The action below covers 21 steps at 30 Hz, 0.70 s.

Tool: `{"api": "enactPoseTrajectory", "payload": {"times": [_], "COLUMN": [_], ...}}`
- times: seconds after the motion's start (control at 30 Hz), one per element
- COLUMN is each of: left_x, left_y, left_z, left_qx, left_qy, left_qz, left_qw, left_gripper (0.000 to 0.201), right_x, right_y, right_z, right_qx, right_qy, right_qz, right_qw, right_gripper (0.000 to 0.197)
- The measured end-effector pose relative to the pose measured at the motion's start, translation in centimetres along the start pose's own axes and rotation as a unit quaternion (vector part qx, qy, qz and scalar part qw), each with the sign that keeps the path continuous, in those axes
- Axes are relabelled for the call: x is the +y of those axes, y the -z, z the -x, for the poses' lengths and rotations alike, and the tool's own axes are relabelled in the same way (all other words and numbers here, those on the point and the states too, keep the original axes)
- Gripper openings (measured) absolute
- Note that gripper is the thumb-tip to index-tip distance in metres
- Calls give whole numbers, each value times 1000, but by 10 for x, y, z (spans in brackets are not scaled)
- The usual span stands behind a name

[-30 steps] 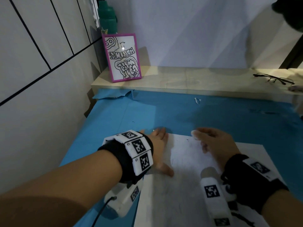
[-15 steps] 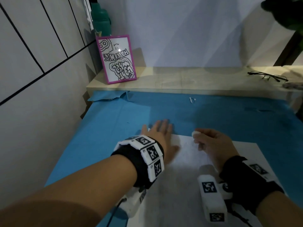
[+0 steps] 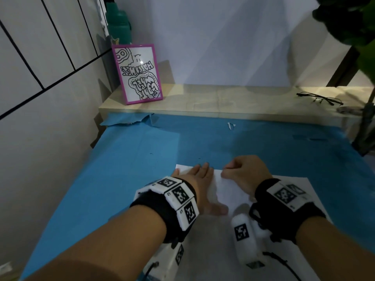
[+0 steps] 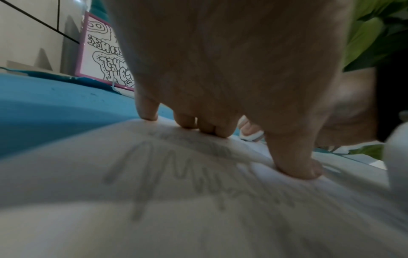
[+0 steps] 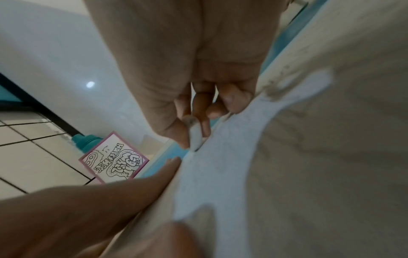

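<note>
A white sheet of paper (image 3: 229, 191) with faint pencil scribbles (image 4: 176, 183) lies on the blue table cover (image 3: 142, 159). My left hand (image 3: 199, 176) lies flat on the sheet's far-left corner, its straight fingers (image 4: 148, 111) and thumb pressing the paper down. Just to its right, my right hand (image 3: 243, 171) is curled at the sheet's far edge. It pinches a small white eraser (image 5: 195, 135) between thumb and fingers, with the tip down on the paper. From the left wrist the eraser (image 4: 251, 136) shows beyond my fingers; the head view hides it.
A pink-framed drawing (image 3: 138, 75) and a teal bottle (image 3: 118, 27) stand at the left of a wooden ledge (image 3: 223, 102) behind the table. Glasses (image 3: 319, 98) lie on the ledge at right, under a leafy plant (image 3: 361, 27). A tiled wall closes the left side.
My left hand slid forward past the sheet's far edge and came back onto its far-left corner. My right hand turned the eraser down onto the paper, so it no longer shows in the head view.
</note>
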<state>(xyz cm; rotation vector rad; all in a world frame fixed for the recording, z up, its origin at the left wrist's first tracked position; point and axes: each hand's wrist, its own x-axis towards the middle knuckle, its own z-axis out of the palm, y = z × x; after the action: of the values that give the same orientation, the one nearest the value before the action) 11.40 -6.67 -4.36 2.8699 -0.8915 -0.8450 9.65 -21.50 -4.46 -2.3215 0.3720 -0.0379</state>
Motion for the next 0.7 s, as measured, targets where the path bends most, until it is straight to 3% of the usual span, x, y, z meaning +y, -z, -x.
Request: {"api": "enactPoseTrajectory", "payload": {"times": [0.1,0.17,0.3,0.43,0.53,0.6,0.7], "left_x": [2,2,1,1,-2,-1,0], "left_y": [1,2,2,2,1,1,2], "left_z": [1,1,2,1,0,0,-1], "left_qx": [3,3,2,0,4,2,-2], "left_qy": [1,-2,-3,-8,-5,-3,-4], "left_qz": [-1,0,2,-4,0,0,-1], "left_qw": [1000,1000,1000,1000,1000,1000,1000], "left_gripper": [108,107,108,108,110,109,109], "right_x": [-8,-8,-5,-8,-2,-4,-3], "right_y": [-7,-6,-4,-2,10,4,-2], "right_z": [6,5,-2,1,-7,-1,5], "right_qx": [-28,-65,1,-73,-20,-42,-80], "right_qy": [12,-4,-19,-8,-28,-12,-15], "right_qz": [29,12,7,30,17,26,17], "right_qw": [999,998,1000,997,999,999,997], "right_gripper": [29,25,14,12,13,22,10]}}
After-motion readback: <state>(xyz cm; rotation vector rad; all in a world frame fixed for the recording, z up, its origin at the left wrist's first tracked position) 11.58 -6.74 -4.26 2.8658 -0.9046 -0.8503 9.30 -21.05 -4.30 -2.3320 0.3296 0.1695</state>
